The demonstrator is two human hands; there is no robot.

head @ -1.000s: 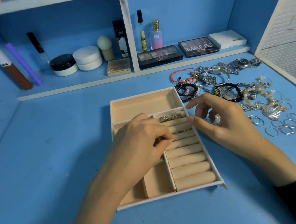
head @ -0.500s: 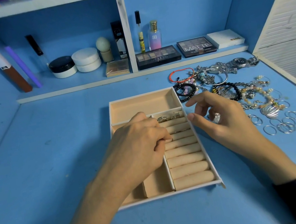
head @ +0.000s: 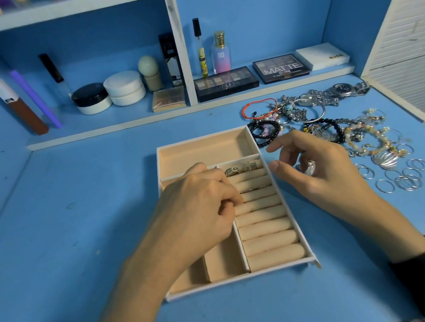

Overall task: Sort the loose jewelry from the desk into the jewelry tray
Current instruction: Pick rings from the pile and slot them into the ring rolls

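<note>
A: Nearest first, what is the left hand [head: 202,207] doing?

B: It lies over the jewelry tray [head: 308,253], fingertips curled tight at the ring rolls [head: 266,224]; the grip is narrow, pinched at a slot where a thin gold ring [head: 249,190] shows; whether it holds that ring or only presses it in, I cannot tell.

A: And the right hand [head: 315,169]?

B: Just beside the tray's right wall, above the surface [head: 78,237]; fingers half curled, thumb and forefinger apart; something silvery [head: 309,166] glints in the palm, likely a ring, though it is too small to be sure.

A: How much is sorted?

B: Little, I judge; two or three rings [head: 240,169] sit in the top slot of the rolls; the lower rolls are bare; the wide back compartment [head: 204,152] and the small front ones look empty, though the left hand hides part of them.

A: What is left?

B: Most of it; right of the tray lie thin silver hoops [head: 400,178], a shell-shaped pendant [head: 388,161], beaded bracelets [head: 265,131], a red cord bracelet [head: 260,108], and, farthest, wristwatches [head: 342,90] near the shelf edge; all loose, some tangled together; I would call the task early.
</note>
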